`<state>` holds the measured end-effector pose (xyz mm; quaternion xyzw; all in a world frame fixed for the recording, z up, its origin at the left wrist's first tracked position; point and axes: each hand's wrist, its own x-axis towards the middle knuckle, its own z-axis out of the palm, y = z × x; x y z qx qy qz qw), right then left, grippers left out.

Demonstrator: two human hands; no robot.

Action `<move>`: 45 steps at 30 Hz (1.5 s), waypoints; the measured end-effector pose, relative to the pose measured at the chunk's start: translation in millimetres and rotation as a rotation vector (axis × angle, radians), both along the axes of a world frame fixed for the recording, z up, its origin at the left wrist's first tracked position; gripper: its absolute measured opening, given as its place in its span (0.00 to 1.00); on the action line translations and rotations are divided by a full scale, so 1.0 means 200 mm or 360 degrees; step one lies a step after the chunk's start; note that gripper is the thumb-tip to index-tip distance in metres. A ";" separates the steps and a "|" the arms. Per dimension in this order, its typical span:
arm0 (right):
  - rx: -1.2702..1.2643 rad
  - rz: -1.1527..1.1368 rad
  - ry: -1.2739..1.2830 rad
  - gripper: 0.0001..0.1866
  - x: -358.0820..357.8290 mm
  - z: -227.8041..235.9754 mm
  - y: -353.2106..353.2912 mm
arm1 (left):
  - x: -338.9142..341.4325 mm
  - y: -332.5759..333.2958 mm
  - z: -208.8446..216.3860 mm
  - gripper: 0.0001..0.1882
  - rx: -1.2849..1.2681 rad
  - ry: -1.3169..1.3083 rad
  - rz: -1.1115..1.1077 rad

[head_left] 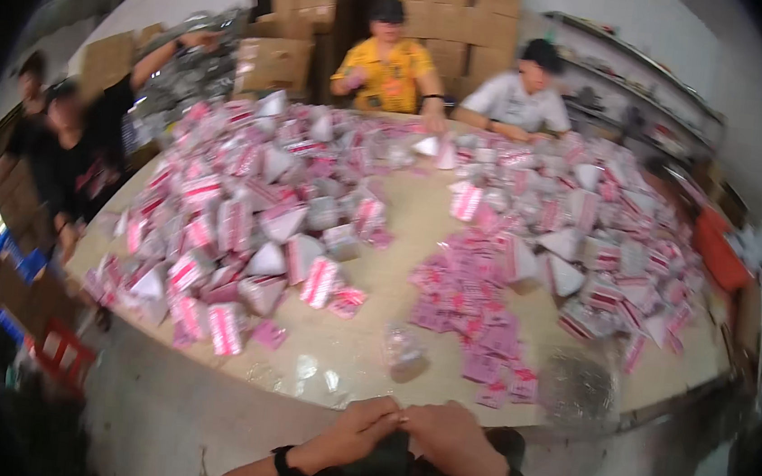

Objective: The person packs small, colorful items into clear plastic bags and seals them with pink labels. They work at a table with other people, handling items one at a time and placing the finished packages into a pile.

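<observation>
My left hand (359,428) and my right hand (452,440) meet at the near edge of the table, both closed with fingertips pinched together. Anything between them is too small or too hidden to name. Just beyond my hands lies a clear-wrapped piece (404,349). To its right, flat pink printed packets (474,310) spread in a loose strip. A heap of clear plastic bags (578,387) rests near the front edge, right of my right hand.
The pale table (365,318) bears a left pile (238,216) and a right pile (590,229) of wrapped white cone-shaped pieces with pink-striped labels. Two people (385,66) work across it; others stand left. A red crate (63,353) is on the floor at left.
</observation>
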<state>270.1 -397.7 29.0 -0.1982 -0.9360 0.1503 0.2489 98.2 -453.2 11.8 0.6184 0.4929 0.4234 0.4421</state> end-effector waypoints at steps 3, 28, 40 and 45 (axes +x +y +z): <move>0.0051 0.0040 0.0107 0.10 -0.03 -0.01 0.01 | -0.02 -0.02 -0.05 0.08 -0.0159 -0.0093 0.0105; -0.0310 -0.0291 0.0170 0.05 -0.02 -0.07 -0.05 | 0.03 0.02 -0.09 0.09 0.0126 0.0121 0.0147; -0.0001 -0.0089 0.0076 0.06 0.02 -0.10 -0.03 | 0.00 0.01 -0.05 0.09 -0.0264 0.0039 0.0016; -0.0068 -0.0174 0.0215 0.06 0.09 -0.04 -0.05 | -0.10 0.13 -0.03 0.06 -0.0042 0.0022 0.0208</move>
